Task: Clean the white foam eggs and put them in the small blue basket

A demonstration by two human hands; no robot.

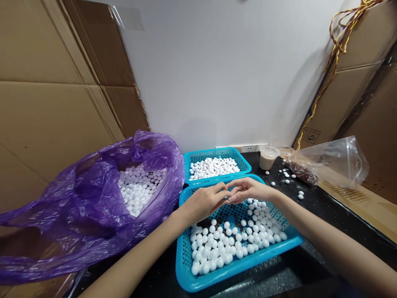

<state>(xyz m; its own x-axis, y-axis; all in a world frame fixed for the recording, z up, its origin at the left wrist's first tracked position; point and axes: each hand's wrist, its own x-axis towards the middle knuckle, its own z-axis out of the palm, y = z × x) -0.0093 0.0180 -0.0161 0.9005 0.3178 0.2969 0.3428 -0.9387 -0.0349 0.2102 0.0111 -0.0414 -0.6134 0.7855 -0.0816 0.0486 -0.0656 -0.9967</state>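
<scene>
My left hand (208,201) and my right hand (252,189) meet above the far part of the front blue basket (238,271). Their fingertips are closed together around a small white ball (228,198), mostly hidden by the fingers. Below them, many loose white balls (217,246) lie in this basket, with dark brown bits (240,225) scattered among them on the bottom. Part of a blue object (230,219) shows there too, too covered to name.
Behind stands a second blue basket (245,163) of white balls. An open purple plastic bag (93,190) of white balls lies left. On the right are a lidded cup (268,158), stray balls, and a clear bag (335,161) with brown contents (302,173). Cardboard (46,111) leans at left.
</scene>
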